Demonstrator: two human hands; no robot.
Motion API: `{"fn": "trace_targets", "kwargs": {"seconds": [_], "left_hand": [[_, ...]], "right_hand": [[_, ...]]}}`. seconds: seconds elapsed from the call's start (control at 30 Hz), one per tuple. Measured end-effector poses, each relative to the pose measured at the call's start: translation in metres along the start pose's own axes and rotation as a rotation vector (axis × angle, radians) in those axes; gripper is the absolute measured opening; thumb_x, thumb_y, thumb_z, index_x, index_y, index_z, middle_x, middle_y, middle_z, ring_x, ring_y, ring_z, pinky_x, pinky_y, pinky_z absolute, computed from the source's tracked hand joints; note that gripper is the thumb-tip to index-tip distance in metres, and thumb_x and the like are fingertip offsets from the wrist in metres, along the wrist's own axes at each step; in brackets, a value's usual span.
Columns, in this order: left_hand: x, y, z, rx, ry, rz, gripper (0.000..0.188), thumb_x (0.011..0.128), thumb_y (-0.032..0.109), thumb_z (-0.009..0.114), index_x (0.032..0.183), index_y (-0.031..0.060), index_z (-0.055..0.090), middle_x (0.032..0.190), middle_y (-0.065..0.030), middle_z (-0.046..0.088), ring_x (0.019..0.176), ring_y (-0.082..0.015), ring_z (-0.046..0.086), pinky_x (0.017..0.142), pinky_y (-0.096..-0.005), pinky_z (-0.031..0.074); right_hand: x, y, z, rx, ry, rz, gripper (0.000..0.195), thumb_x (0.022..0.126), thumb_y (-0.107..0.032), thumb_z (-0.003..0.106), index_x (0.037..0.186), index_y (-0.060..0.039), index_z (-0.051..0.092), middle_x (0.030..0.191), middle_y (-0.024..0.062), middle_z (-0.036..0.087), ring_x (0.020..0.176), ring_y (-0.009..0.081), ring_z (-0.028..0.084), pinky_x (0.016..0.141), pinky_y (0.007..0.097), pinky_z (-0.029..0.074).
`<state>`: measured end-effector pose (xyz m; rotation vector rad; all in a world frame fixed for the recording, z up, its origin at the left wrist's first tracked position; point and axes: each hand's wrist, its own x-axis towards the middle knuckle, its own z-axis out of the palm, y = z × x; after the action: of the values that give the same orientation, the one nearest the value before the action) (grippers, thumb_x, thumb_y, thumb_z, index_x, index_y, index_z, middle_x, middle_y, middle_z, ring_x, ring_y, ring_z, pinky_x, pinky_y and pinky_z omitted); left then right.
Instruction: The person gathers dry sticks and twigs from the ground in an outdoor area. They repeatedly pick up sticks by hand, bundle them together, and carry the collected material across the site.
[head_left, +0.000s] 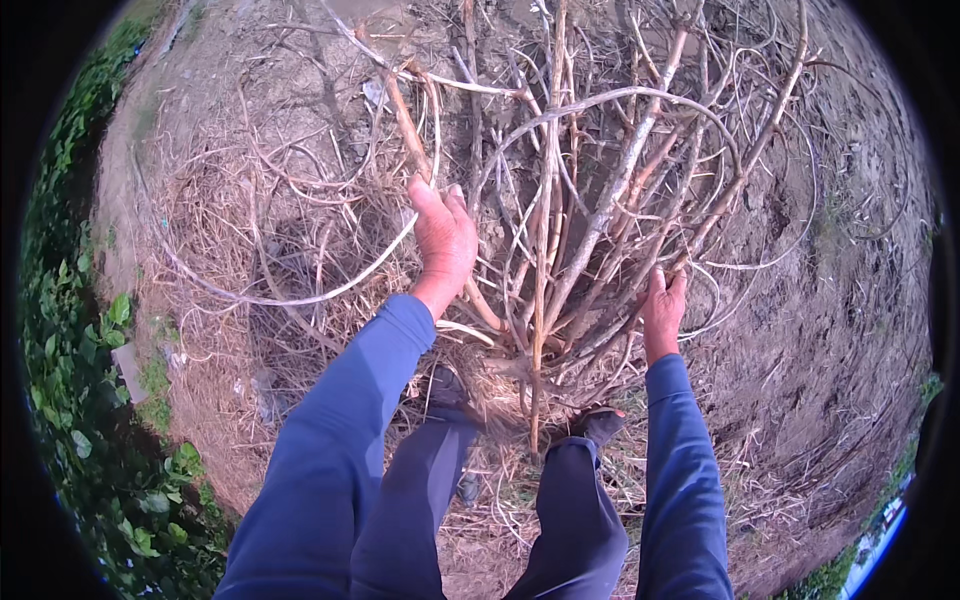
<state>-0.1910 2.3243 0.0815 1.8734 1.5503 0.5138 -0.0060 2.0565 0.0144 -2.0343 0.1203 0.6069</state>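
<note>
A leafless woody shrub (600, 217) spreads its many stems outward from a base close to my feet. My left hand (446, 229) is wrapped around a thick brown stem (405, 124) on the left side; that stem shows above and below the fist. Passing by the same hand is a thin pale vine (322, 296) that curves away to the left. On the right side, my right hand (664, 306) grips a grey-brown branch (739, 176) low down, thumb and fingers pinched around it. A straight upright stem (541, 255) stands between the two hands.
Dry stalks and straw (217, 202) cover the ground to the left. Looping bare vines (814, 195) arch out at the right over bare soil (832, 330). Green leafy plants (82, 420) line the left edge. My shoes (600, 426) stand close to the shrub's base.
</note>
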Motion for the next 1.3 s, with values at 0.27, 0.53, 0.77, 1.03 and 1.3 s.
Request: {"fn": "trace_targets", "kwargs": {"seconds": [0.27, 0.53, 0.77, 1.03, 1.3], "left_hand": [[-0.013, -0.035, -0.023, -0.022, 0.068, 0.028, 0.074, 0.097, 0.014, 0.053, 0.148, -0.0043, 0.003, 0.142, -0.0365, 0.035, 0.130, -0.0443, 0.043, 0.110, -0.0441, 0.033], [-0.049, -0.044, -0.029, 0.102, -0.039, 0.095, 0.073, 0.097, 0.013, 0.050, 0.152, -0.0017, 0.005, 0.152, -0.0319, 0.018, 0.142, -0.0394, 0.027, 0.115, -0.0409, 0.026], [-0.086, -0.064, -0.052, -0.287, -0.160, -0.055, 0.055, 0.097, 0.005, 0.048, 0.147, 0.0005, 0.023, 0.144, -0.0212, 0.035, 0.133, -0.0303, 0.038, 0.110, -0.0378, 0.031], [-0.129, -0.038, -0.076, -0.638, -0.161, -0.388, 0.064, 0.095, -0.003, 0.050, 0.150, 0.0065, 0.019, 0.139, -0.0177, 0.038, 0.126, -0.0207, 0.044, 0.106, -0.0306, 0.035], [-0.128, -0.090, -0.049, -0.525, -0.115, -0.280, 0.053, 0.095, 0.000, 0.050, 0.145, 0.0047, 0.032, 0.122, -0.0129, 0.050, 0.116, -0.0188, 0.051, 0.100, -0.0306, 0.040]], "right_hand": [[0.016, -0.023, -0.088, -0.532, -0.023, -0.198, 0.049, 0.098, -0.043, 0.052, 0.123, -0.0017, 0.061, 0.093, 0.0165, 0.070, 0.073, 0.0234, 0.069, 0.066, 0.0366, 0.054], [0.090, 0.091, -0.172, -0.285, 0.207, -0.038, 0.053, 0.097, -0.033, 0.054, 0.136, 0.0011, 0.045, 0.123, 0.0163, 0.056, 0.111, 0.0280, 0.055, 0.096, 0.0367, 0.044], [0.104, 0.093, -0.146, 0.381, 0.322, 0.192, 0.058, 0.090, -0.045, 0.066, 0.126, -0.0015, 0.051, 0.112, 0.0105, 0.055, 0.095, 0.0212, 0.054, 0.079, 0.0354, 0.045], [0.091, 0.021, -0.078, 0.688, 0.013, 0.122, 0.038, 0.086, -0.043, 0.071, 0.103, -0.0134, 0.057, 0.087, -0.0024, 0.053, 0.075, 0.0073, 0.051, 0.064, 0.0245, 0.043], [0.059, -0.017, -0.019, 0.400, 0.095, -0.055, 0.033, 0.090, -0.032, 0.068, 0.103, -0.0042, 0.055, 0.084, 0.0022, 0.056, 0.065, 0.0103, 0.049, 0.054, 0.0249, 0.041]]}}
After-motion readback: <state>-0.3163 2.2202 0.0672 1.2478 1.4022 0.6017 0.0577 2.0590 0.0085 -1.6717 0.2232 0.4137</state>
